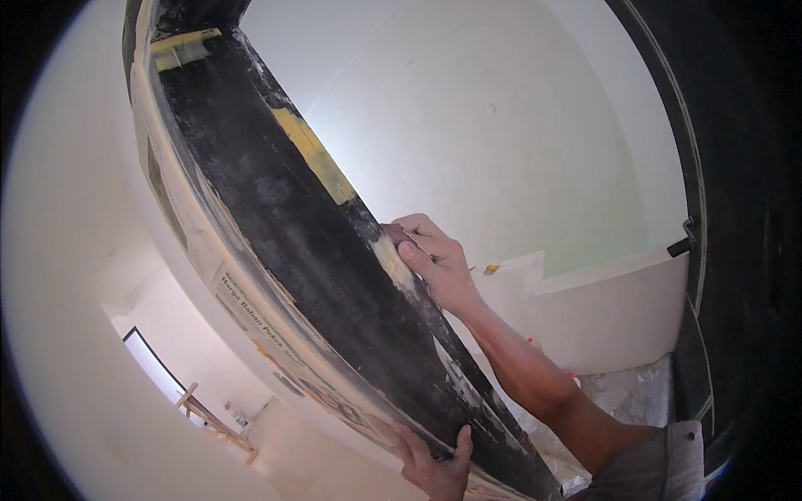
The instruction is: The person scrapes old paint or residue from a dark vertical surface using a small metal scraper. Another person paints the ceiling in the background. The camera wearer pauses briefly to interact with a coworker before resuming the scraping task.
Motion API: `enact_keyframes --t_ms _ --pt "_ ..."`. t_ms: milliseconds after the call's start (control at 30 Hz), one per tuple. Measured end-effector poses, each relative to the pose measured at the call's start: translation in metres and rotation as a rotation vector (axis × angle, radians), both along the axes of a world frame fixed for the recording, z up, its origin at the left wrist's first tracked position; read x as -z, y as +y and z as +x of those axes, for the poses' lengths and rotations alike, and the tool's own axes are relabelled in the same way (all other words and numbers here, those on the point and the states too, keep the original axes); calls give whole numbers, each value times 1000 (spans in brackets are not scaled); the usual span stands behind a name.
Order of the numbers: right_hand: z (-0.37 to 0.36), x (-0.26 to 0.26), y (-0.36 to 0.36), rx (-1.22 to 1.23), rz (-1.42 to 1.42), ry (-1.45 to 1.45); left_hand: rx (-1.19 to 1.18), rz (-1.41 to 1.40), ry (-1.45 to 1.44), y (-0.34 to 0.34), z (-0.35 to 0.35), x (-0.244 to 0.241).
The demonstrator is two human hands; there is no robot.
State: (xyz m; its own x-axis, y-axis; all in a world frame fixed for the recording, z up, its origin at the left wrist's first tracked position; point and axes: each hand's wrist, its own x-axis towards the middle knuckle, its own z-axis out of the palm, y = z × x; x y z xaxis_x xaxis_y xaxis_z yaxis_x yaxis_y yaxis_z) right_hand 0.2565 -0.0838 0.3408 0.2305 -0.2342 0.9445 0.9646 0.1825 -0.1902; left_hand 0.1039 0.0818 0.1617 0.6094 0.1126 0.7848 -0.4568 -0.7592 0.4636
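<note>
A black door or window frame member slants across the view, patched with yellow filler and a paler filler patch. My right hand pinches a folded piece of brown-red sandpaper against the frame's right edge, beside the pale patch. Its thumb lies on top; the other fingers are partly hidden behind the paper. Lower down, my left hand straddles the left edge, thumb on the black face and fingers over the masking newspaper. Its wrist is cut off by the bottom of the view.
Another yellow patch crosses the frame's upper end. Pale walls stand on both sides. At right is a dark panel with a metal hook. Plastic sheeting covers the lower right. A wooden structure stands at lower left.
</note>
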Motion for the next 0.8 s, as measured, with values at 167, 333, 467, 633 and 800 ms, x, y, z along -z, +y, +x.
enact_keyframes --t_ms 167,333,467,633,800 --pt "0 11 1 -15 15 18 -21 123 -205 -2 2 -7" --pt "-3 -3 0 24 -2 -5 -12 79 -172 -1 2 -3" --pt "-4 12 0 19 4 49 7 65 -174 0 2 -3" --pt "-8 -7 -5 55 -43 40 39 54 -140 1 1 -6" --pt "0 5 -3 34 -8 36 82 137 -222 6 5 -7"
